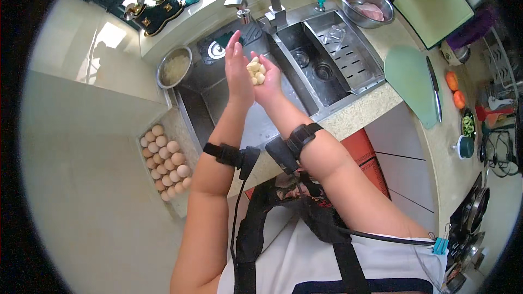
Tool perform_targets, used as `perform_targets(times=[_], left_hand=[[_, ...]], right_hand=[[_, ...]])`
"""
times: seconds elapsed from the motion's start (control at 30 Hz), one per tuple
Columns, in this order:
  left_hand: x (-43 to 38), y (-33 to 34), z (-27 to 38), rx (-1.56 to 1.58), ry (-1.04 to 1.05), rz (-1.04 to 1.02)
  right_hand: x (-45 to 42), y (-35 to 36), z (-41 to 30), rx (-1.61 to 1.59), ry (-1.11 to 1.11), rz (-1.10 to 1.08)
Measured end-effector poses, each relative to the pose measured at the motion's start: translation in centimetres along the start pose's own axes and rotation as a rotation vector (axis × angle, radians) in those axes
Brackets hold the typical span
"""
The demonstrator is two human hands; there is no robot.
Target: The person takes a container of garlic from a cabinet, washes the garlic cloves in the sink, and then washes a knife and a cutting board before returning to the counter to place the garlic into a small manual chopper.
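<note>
Several peeled garlic cloves (256,70) rest in the palm of my right hand (270,81), whose fingers curl up around them. My left hand (240,75) is upright alongside, fingers stretched, its heel against my right hand and its palm beside the cloves. Both hands are over the large basin (269,118) of a stainless steel sink, in front of the faucet head (244,15). I cannot see water running from it. The left palm is mostly hidden.
A metal bowl (175,67) of pale food stands left of the basin. Eggs (165,163) sit in a tray at the lower left. To the right are a small basin, a bowl (365,4) with raw meat, a green cutting board (408,81), a knife (434,85) and carrots (452,81).
</note>
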State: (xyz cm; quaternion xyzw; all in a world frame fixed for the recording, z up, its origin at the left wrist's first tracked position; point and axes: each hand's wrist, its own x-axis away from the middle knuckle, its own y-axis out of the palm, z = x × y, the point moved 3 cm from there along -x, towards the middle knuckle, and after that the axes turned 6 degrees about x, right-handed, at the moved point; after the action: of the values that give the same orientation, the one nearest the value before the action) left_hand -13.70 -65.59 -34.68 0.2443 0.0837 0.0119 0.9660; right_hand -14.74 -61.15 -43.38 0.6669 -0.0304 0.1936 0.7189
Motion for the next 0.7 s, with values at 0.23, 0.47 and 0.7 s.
perform_targets(times=[0.23, 0.47, 0.7], left_hand=[[-2.7, -3.4, 1.1, -0.113, -0.288, -0.249], [-0.2, -8.1, -8.4, -1.160, -0.483, -0.749], [10.8, 21.3, -13.6, -0.985, -0.080, -1.313]], right_hand=[[2.3, 0.9, -5.9, 0.005, -0.041, -0.014], [13.9, -1.4, -18.3, 0.019, -0.207, -0.017], [38.5, -7.7, -35.7, -0.076, -0.832, 0.120]])
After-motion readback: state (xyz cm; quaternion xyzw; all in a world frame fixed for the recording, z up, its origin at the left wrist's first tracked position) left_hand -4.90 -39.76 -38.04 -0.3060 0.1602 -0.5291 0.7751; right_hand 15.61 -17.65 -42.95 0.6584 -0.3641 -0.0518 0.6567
